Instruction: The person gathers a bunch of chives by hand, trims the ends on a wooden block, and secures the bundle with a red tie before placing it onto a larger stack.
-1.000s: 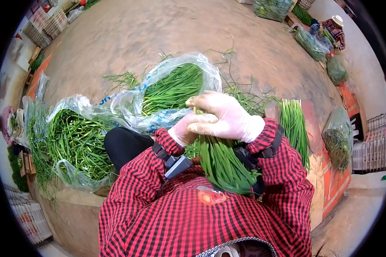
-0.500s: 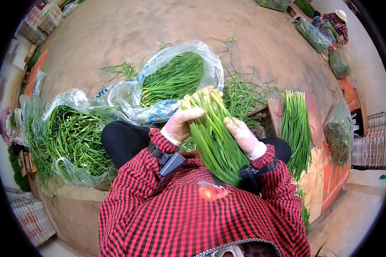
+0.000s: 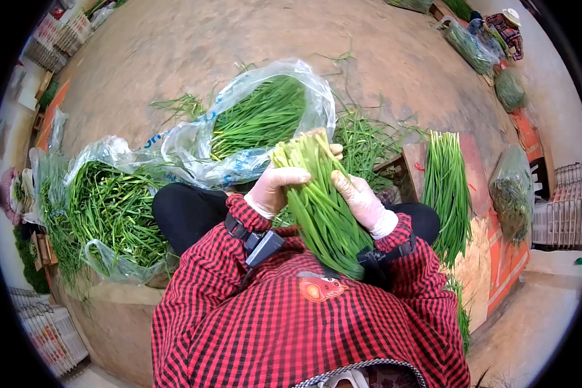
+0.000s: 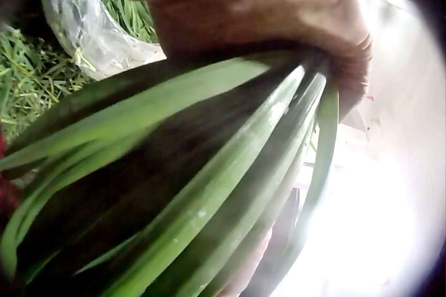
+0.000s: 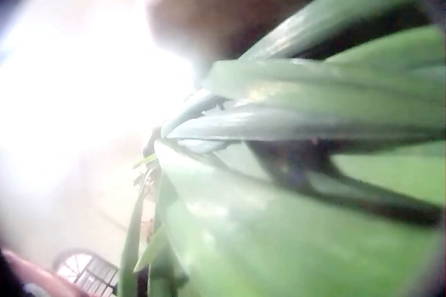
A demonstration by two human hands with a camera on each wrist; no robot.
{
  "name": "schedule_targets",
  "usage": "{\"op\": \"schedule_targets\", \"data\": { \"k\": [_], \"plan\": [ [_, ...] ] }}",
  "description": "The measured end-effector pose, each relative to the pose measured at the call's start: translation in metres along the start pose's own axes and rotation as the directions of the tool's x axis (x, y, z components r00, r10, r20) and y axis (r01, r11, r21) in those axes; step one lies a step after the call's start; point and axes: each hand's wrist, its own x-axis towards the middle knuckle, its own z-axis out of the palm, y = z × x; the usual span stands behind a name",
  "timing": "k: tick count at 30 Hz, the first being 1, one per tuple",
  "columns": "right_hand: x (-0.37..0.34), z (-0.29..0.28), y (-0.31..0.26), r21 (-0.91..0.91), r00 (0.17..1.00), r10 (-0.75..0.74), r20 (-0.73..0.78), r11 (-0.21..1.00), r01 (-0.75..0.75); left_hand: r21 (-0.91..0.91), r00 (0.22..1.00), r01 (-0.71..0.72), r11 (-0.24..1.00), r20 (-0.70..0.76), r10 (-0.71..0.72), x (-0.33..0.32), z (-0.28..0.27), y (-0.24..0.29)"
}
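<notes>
A thick bunch of garlic chives [image 3: 323,213] stands between my two gloved hands, pale cut ends up and away, green leaves hanging toward my lap. My left hand [image 3: 275,189] grips its left side near the pale ends, thumb across the stalks. On the other side, my right hand [image 3: 363,202] holds it a little lower, thumb along the stems; some of its fingers are hidden behind the bunch. In the left wrist view, the leaves [image 4: 230,158] fan out below the glove [image 4: 265,18]. Broad blurred leaves [image 5: 279,192] fill most of the right wrist view.
Ahead lies an open plastic bag [image 3: 317,97] of chives; another heap of chives [image 3: 113,216] sits in a bag at left. A neat bunch [image 3: 446,194] rests on a board at right. Loose trimmings [image 3: 365,142] litter the floor. Another person [image 3: 504,35] sits far right.
The hands were crossed together over the top of the bunch, covering its ends. They have since parted to either side, exposing the pale ends, and the bunch has barely moved in the last half second.
</notes>
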Motion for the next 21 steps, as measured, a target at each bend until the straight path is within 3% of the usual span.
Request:
{"op": "schedule_targets", "data": {
  "k": [4,7,8,9,10,11,12,14,15,18,21],
  "plan": [
    [0.0,-0.004,-0.006,0.013,0.993,0.099,0.065,0.995,-0.1,-0.138,0.998,-0.02,0.99,0.054,0.027,0.0,0.004,-0.004],
    [0.005,-0.011,-0.007,-0.077,0.974,0.192,0.122,0.98,-0.184,-0.08,0.995,-0.011,0.997,0.1,0.019,-0.001,-0.007,-0.003],
    [0.005,-0.011,-0.01,-0.294,1.0,0.0,0.005,0.956,0.001,-0.053,0.998,-0.014,0.998,0.056,0.017,-0.002,-0.008,-0.004],
    [0.003,-0.008,-0.02,-0.51,0.975,-0.213,-0.064,0.847,0.151,-0.026,1.0,-0.014,1.0,0.011,0.014,-0.001,-0.007,-0.003],
    [0.001,-0.005,-0.03,-0.706,0.902,-0.426,-0.078,0.662,0.252,0.001,0.999,-0.014,1.0,-0.034,0.014,-0.001,-0.007,-0.003],
    [-0.002,-0.001,-0.041,-0.718,0.798,-0.589,-0.133,0.612,0.332,0.01,0.998,-0.007,1.0,-0.056,0.007,-0.001,-0.005,-0.002],
    [-0.01,0.006,-0.06,-0.707,0.775,-0.614,-0.147,0.614,0.352,0.018,0.997,0.001,1.0,-0.078,0.001,-0.003,-0.003,0.0],
    [-0.017,0.015,-0.072,-0.702,0.796,-0.605,-0.027,0.578,0.415,0.005,0.997,0.011,1.0,-0.079,-0.01,-0.004,0.001,0.001],
    [-0.011,0.022,-0.066,-0.758,0.729,-0.683,0.034,0.458,0.464,-0.016,0.998,0.01,1.0,-0.056,-0.011,-0.003,0.003,0.0],
    [-0.009,0.026,-0.064,-0.815,0.912,-0.403,-0.071,0.55,0.18,-0.065,1.0,0.01,0.998,0.006,-0.01,-0.003,0.01,0.002],
    [-0.004,0.024,-0.06,-0.793,0.922,-0.376,-0.092,0.588,0.161,-0.172,0.999,0.035,0.985,0.026,-0.031,-0.005,0.003,-0.001]
  ]
}}
